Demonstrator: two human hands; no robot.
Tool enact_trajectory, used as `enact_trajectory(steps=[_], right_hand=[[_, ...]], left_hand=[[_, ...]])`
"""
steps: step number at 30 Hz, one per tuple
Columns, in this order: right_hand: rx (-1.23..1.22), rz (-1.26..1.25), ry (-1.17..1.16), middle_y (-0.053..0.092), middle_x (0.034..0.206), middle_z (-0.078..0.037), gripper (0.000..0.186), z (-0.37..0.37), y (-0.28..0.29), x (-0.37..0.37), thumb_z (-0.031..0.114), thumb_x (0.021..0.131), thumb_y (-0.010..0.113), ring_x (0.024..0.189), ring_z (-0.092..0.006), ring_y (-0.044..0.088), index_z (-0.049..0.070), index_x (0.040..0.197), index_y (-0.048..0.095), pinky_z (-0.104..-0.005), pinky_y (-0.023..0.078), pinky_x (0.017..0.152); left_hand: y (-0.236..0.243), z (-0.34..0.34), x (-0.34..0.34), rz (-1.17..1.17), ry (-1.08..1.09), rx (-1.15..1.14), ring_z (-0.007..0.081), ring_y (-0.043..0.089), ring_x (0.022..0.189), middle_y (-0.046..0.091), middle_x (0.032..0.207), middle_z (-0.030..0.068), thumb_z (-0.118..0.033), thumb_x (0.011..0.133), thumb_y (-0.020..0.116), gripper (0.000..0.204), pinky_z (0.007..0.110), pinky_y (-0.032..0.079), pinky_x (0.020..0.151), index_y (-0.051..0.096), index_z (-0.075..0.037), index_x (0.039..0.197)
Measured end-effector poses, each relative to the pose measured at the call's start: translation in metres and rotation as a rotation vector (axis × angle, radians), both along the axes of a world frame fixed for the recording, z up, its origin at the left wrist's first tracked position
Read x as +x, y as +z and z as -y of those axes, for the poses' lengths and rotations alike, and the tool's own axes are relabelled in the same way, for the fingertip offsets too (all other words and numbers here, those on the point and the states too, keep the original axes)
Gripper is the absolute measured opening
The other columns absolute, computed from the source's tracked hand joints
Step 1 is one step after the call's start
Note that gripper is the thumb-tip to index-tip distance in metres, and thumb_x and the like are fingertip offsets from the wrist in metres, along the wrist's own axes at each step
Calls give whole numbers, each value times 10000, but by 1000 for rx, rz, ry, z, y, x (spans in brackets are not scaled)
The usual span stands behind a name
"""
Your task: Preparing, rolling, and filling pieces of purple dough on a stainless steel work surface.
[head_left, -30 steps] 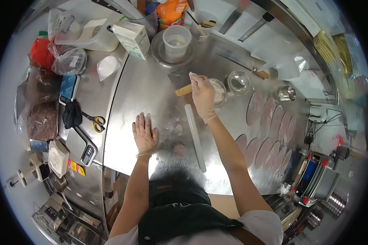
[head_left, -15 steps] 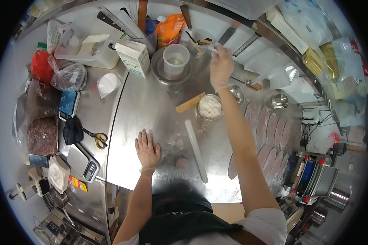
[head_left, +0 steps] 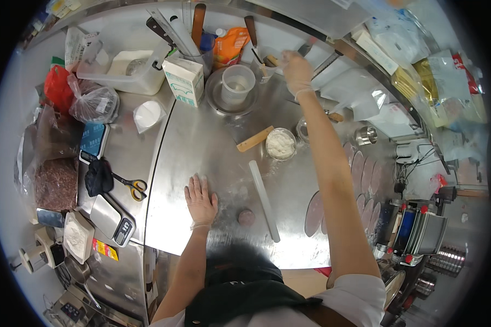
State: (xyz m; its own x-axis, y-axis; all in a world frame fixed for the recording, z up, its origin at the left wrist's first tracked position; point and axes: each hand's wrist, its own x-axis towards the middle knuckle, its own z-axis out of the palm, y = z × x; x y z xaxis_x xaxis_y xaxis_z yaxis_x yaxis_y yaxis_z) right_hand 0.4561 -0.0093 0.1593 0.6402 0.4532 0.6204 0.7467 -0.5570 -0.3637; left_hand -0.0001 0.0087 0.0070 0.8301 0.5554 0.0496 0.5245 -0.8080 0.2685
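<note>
My left hand [head_left: 200, 201], in a clear glove, lies flat on the steel worktop [head_left: 174, 163] with its fingers spread. A small pinkish round of dough [head_left: 246, 217] and a white rolling pin [head_left: 263, 201] lie to its right. My gloved right hand [head_left: 297, 71] is raised at the back beside a utensil cup [head_left: 266, 72], fingers curled; what they hold, if anything, is unclear. Below it are a bowl of white powder [head_left: 281, 143], a wooden-handled scraper [head_left: 254, 138] and another round container [head_left: 302, 128], partly covered by my arm. Flat pink ovals [head_left: 315, 212] lie in rows at the right.
A carton [head_left: 183, 79] and a plastic tub on a metal dish [head_left: 237, 84] stand at the back. The left counter holds scales [head_left: 105, 215], scissors [head_left: 126, 185] and bags [head_left: 60, 180]. A roller machine [head_left: 417, 234] stands at the right, and a shelf edge runs along the back.
My right hand has moved from over the powder bowl up to the back right, beside the utensils, uncovering the bowl. My left hand stays spread on the worktop, appearing slightly lower as the view shifts.
</note>
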Motion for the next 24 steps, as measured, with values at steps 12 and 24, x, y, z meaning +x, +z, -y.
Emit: enact_trajectory(steps=[12,24], right_hand=[[-328,3,-289,639,893,-105,214,-25,-7,-16,266,795,725,802,-299,667,92,912,680,-431,527,665],[-171,-353,192,643,859,-131,121,142,60,-216,151,802,699,762,-359,632,48,864,681,-420,505,671]], left_hand=[[-5,8,-2,29,-16,-33,381,288,1412,322,1518,202,-288,879,546,656,550,211,1154,356,-57,1462],[43,5,19,530,170,-1051,324,367,1369,371,1488,192,-221,891,619,644,441,316,1114,366,-15,1447]])
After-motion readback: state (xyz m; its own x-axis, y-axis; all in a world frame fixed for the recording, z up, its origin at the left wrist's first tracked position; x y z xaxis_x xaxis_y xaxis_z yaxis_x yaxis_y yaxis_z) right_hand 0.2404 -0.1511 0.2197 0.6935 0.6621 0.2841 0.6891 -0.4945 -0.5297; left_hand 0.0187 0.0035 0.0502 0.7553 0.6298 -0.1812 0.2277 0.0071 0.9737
